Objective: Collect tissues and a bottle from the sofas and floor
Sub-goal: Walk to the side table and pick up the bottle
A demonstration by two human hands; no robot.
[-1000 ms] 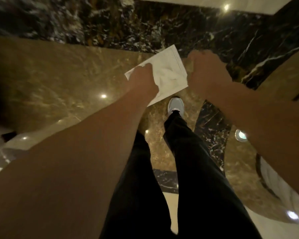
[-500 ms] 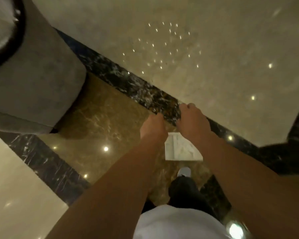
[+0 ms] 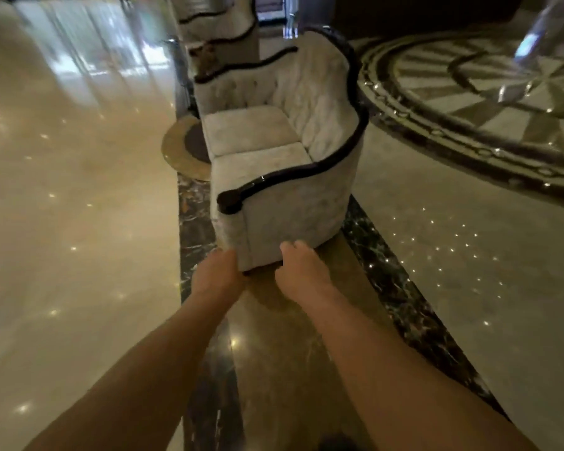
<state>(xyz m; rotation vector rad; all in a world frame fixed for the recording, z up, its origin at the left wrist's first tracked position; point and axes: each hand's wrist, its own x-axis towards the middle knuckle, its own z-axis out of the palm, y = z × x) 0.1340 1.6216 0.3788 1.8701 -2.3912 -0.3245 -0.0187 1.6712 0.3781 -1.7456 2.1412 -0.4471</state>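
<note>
1. Half a second ago the view pointed straight down at the floor, with a folded white tissue showing between the two hands; now it looks ahead along the floor [image 3: 79, 222] to a pale two-seat sofa [image 3: 274, 138] with dark trim.
2. The tissue no longer shows anywhere in the head view; it may be hidden behind the hands, but that cannot be told.
3. The left hand [image 3: 220, 268] and right hand [image 3: 302, 266] are stretched forward, close together, backs toward the camera, in front of the sofa's near lower corner.
4. The left hand looks clenched, its fingers tucked out of sight; what it holds, if anything, cannot be told.
5. The right hand's fingers [image 3: 293, 246] curl at the knuckles; whether they grip something cannot be told.
6. The sofa's two seat cushions lie bare, well beyond both hands.
7. A second sofa [image 3: 215, 24] of the same kind stands behind the first, near the top edge of the view.
8. No bottle shows.
</note>
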